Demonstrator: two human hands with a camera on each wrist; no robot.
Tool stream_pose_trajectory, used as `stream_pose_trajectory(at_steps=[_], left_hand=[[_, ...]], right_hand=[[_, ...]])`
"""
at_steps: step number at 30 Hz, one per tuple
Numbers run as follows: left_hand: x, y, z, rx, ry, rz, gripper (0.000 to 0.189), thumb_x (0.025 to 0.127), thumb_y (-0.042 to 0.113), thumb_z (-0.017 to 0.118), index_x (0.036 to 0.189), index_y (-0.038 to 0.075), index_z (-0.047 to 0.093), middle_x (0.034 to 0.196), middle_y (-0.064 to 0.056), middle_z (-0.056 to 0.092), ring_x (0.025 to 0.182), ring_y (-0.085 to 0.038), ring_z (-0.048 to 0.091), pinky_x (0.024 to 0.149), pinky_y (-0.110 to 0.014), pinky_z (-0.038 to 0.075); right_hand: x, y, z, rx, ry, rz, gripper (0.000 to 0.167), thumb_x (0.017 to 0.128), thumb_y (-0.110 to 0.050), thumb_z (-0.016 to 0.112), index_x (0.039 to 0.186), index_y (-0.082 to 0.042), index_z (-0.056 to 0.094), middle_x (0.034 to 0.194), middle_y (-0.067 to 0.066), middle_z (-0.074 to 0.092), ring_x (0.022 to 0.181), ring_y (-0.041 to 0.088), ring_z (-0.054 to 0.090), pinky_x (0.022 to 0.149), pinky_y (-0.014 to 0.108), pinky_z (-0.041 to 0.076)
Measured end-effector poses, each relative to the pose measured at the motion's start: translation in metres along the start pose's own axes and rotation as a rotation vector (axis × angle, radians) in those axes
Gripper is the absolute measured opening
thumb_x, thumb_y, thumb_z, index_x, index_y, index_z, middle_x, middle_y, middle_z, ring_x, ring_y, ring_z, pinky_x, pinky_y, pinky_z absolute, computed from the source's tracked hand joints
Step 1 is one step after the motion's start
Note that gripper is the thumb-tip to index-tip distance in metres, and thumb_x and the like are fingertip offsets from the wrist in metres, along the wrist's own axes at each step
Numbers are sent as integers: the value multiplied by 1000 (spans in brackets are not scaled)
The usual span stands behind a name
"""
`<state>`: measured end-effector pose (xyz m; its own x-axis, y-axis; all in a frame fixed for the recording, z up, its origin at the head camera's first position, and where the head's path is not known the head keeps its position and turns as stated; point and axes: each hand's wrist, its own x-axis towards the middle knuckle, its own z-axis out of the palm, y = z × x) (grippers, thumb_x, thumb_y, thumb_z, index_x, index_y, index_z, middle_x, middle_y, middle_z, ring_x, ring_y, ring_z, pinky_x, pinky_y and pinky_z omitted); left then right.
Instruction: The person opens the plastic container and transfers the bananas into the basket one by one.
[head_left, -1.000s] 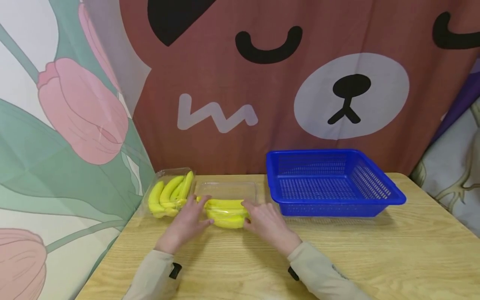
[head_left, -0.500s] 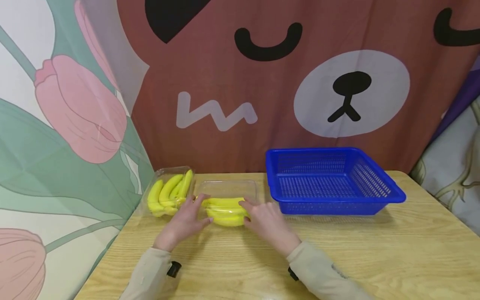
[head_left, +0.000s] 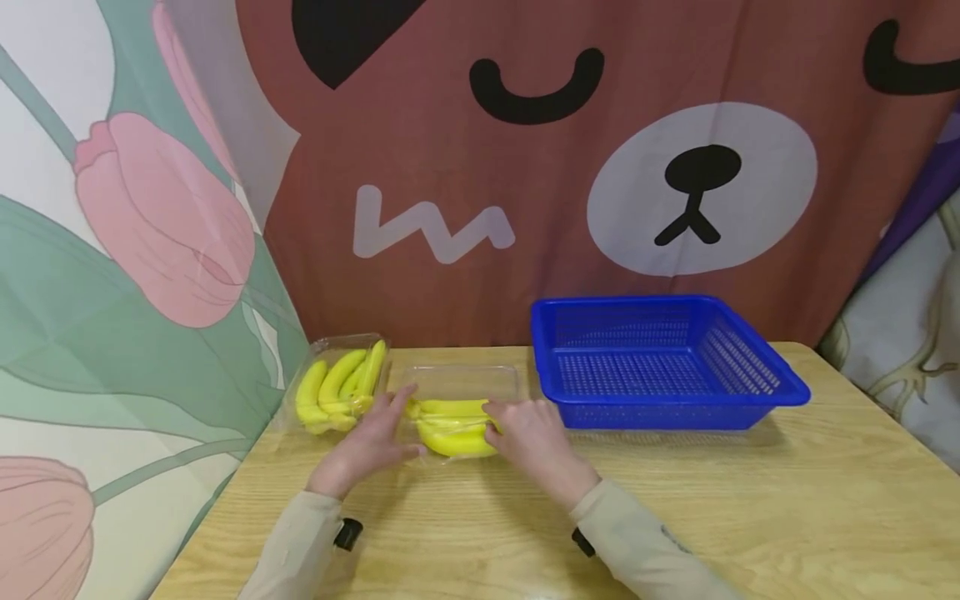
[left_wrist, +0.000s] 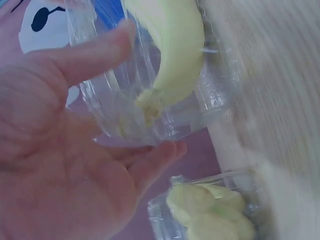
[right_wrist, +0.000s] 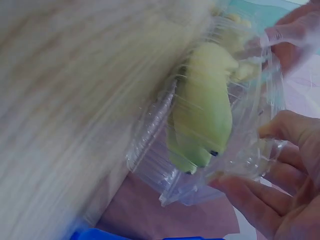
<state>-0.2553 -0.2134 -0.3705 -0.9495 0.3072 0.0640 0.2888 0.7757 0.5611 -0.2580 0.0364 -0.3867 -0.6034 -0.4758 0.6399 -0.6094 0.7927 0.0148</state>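
Observation:
A clear plastic box point(head_left: 457, 381) of yellow bananas point(head_left: 457, 435) sits on the table between both hands. My left hand point(head_left: 367, 446) holds its left end; in the left wrist view, the thumb point(left_wrist: 107, 52) lies over the clear plastic and the fingertips point(left_wrist: 167, 150) touch its edge. At the right end, my right hand point(head_left: 536, 442) grips the box, with thumb and fingers around the plastic edge in the right wrist view. The bananas point(right_wrist: 202, 107) show through the plastic there. Whether the lid is fully closed, I cannot tell.
Another clear box of bananas point(head_left: 341, 387) stands left of the left hand. A blue perforated basket point(head_left: 671, 417) stands to the right on the wooden table point(head_left: 720, 517). Behind hangs a printed curtain point(head_left: 420, 308), with a floral cloth point(head_left: 172, 400) at the left.
Both hands stay at the ends of the box. The front banana and the plastic over it have shifted slightly, towards the near side and right.

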Motion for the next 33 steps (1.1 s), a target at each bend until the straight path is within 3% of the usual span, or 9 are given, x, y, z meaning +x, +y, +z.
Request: stream_pose_trajectory(at_steps=[3, 5, 8, 11, 19, 29, 33], left_hand=[[5, -7, 0, -67, -42, 7, 100, 83, 15, 80, 157, 7, 13, 158, -26, 17, 140, -46, 25, 110, -61, 26], [9, -12, 1, -111, -65, 5, 107, 82, 17, 82, 158, 7, 7, 160, -23, 13, 143, -43, 20, 112, -60, 23], [12, -18, 2, -188, -95, -33, 115, 81, 22, 83, 158, 8, -1, 161, -23, 7, 144, -42, 16, 113, -59, 21], [13, -22, 1, -242, -118, -86, 117, 81, 30, 82, 157, 8, -5, 160, -26, 4, 144, -44, 14, 112, -60, 22], [10, -29, -1, -345, -186, -77, 114, 86, 32, 78, 157, 12, -8, 161, -22, 0, 146, -41, 9, 113, -60, 20], [8, -27, -6, -409, -212, -91, 112, 86, 24, 77, 158, 13, -8, 162, -20, -1, 143, -45, 17, 112, -61, 20], [6, -27, -8, -437, -235, -110, 112, 86, 25, 76, 157, 12, -8, 162, -18, -6, 146, -41, 7, 114, -62, 12]], right_hand=[[1, 2, -3, 74, -10, 5, 11, 79, -12, 77, 89, -11, 77, 84, 3, 74, 38, 2, 32, 35, 19, 26], [1, 3, -3, 100, 1, 2, 7, 79, -9, 76, 85, -10, 76, 70, 1, 70, 39, 2, 30, 35, 19, 25], [3, 4, -4, 111, 34, -24, 11, 79, -5, 73, 74, -12, 67, 51, -8, 44, 41, 4, 27, 35, 20, 25], [4, 4, -6, 123, 55, -42, 24, 79, -3, 72, 67, -15, 55, 52, -11, 31, 42, 6, 29, 36, 21, 26], [5, 6, -9, 240, -2, 15, 11, 86, -3, 69, 79, -11, 68, 52, -12, 34, 44, 2, 25, 38, 18, 24], [5, 4, -9, 255, -23, 52, 7, 86, -3, 69, 85, -8, 72, 57, -9, 45, 45, 1, 27, 38, 17, 25], [5, 3, -9, 302, -52, 93, 9, 88, -4, 67, 89, -7, 75, 57, -8, 47, 44, 1, 26, 38, 18, 25]])
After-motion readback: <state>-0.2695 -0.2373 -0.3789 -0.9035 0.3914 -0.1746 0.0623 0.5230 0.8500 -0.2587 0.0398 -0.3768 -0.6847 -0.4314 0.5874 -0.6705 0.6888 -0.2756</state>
